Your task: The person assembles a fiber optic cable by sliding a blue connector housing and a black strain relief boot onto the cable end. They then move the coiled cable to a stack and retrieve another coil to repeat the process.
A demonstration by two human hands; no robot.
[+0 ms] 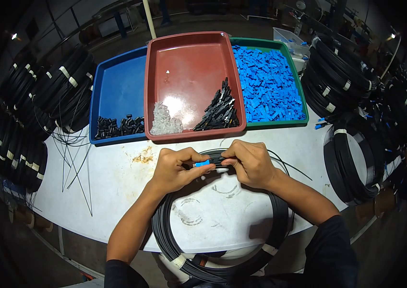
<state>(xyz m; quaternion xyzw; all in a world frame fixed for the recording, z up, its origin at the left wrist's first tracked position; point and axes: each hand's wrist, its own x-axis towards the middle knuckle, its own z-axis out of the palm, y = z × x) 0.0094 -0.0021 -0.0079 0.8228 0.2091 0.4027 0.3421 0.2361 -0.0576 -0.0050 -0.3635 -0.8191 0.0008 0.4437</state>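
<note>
Between thumb and fingers, my left hand (178, 167) pinches a small blue plastic connector housing (203, 164). Just to its right, my right hand (251, 163) grips a slim black connector body (216, 159), its near end meeting the blue piece. Both hands are over the far side of a large coil of black cable (280, 211), which hangs partly past the table's front edge. White tape (179, 261) binds that coil. A loose cable end sticks out beyond my right hand. Fingers hide part of both small pieces.
Behind my hands stand a blue tray (122, 86) with short black parts, a red tray (189, 62) with clear pieces and black connectors, and a green tray (304, 108) full of blue housings. Taped cable coils (64, 86) pile up at left; another coil (340, 168) leans at right.
</note>
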